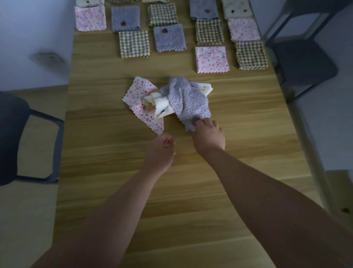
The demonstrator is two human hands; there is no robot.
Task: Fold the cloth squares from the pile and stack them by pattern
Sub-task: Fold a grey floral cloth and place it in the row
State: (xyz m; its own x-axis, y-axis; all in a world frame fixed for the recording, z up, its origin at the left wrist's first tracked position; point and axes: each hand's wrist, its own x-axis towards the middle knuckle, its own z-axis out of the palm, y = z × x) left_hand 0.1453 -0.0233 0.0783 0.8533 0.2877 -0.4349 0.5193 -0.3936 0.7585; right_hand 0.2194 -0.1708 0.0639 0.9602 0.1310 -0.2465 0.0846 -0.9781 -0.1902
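The right hand (208,137) pinches the lilac cloth (189,97) at its six-o'clock corner; the left hand (162,151), at the right hand's eight o'clock, curls empty.

Your right hand (209,136) buries its fingertips in the grey spotted cloth (189,97); the white cloth (160,105) lies mostly covered, and the farthest folded squares (89,2) are cropped.

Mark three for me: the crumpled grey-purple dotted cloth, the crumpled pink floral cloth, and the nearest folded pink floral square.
Crumpled grey-purple dotted cloth (189,99): head view, middle of its bunched top.
Crumpled pink floral cloth (138,90): head view, flat left part.
Nearest folded pink floral square (212,59): head view, centre.
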